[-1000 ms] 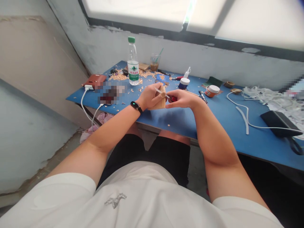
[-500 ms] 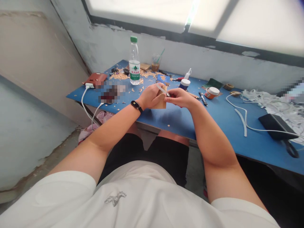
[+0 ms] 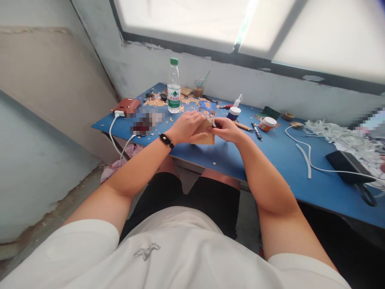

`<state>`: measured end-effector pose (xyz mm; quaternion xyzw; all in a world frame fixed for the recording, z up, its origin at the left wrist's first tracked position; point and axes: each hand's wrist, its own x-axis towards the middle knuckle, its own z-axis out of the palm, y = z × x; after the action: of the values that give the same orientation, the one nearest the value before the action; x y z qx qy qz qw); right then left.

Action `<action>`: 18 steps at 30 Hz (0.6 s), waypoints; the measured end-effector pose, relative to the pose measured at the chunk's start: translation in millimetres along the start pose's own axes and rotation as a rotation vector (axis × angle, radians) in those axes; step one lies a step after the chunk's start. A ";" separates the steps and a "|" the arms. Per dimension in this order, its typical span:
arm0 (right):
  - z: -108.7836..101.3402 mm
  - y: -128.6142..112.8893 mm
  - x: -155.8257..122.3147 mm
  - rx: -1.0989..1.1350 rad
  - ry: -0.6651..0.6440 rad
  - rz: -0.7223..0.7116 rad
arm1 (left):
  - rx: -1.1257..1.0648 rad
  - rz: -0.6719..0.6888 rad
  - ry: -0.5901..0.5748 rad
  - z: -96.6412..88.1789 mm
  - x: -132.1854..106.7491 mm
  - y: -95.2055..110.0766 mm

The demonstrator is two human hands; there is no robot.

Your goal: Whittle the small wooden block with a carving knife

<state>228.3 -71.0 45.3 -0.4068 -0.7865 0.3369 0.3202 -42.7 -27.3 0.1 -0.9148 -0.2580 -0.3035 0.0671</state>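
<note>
My left hand (image 3: 188,127) is closed over a light tan, flat-sided piece (image 3: 207,139) just above the blue table's front part. Its fingers lie across the top and the thumb along the near face, so much of the piece is hidden. At the piece's right upper edge, my right hand (image 3: 226,129) pinches a narrow white strip (image 3: 210,119). Something small and dark shows beside the strip at those fingertips, too small to name. A black band (image 3: 166,140) circles my left wrist.
Behind the hands stand a water bottle (image 3: 173,90), a cup (image 3: 199,86) and a blue jar (image 3: 234,113). Wood-like shavings (image 3: 155,100) litter the back left. Rightward are a pen (image 3: 256,131), an orange jar (image 3: 267,124), a black box (image 3: 347,165) and white strips (image 3: 326,132).
My left hand has shifted its grip, its fingers lying flatter over the tan piece. Less of the white strip shows now. The camera view has tilted up slightly.
</note>
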 end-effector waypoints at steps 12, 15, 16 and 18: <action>3.1 0.7 -0.9 0.002 0.085 0.130 | 0.340 -0.913 -0.098 -122.0 -137.5 -36.1; 2.1 0.0 -1.5 0.002 0.058 0.142 | 0.295 -0.980 -0.145 -122.3 -147.0 -25.6; 1.8 0.1 -1.5 -0.007 0.055 0.141 | 0.278 -0.976 -0.146 -119.9 -147.6 -20.6; 1.2 0.7 -1.2 -0.028 0.055 0.133 | 0.246 -0.920 -0.125 -112.4 -146.2 -11.8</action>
<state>228.3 -72.0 43.8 -0.4717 -0.7533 0.3352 0.3127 -207.0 -111.6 4.1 -0.7075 -0.6736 -0.2133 0.0178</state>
